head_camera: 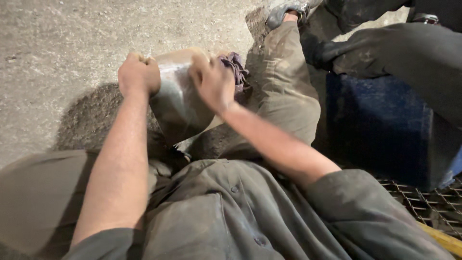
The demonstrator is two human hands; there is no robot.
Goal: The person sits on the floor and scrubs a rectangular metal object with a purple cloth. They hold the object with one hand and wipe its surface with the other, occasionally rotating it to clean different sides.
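Observation:
A shiny grey metal piece [175,103], wide at the top and tapering downward, stands between my knees over a patch of dark grit. My left hand [138,73] is closed over its upper left corner. My right hand [211,81] grips the upper right edge and presses a crumpled purple rag [235,66] against it. Both forearms are bare and reach forward from my olive-grey shirt. The lower tip of the metal piece is hidden behind my lap.
My right leg [284,82] in dusty trousers stretches forward to a shoe [284,10]. Pale concrete floor [57,43] lies to the left. A dark blue block [385,125] sits at right, with another person's dark-clothed limb [414,48] above it and a wire grid [423,202] below.

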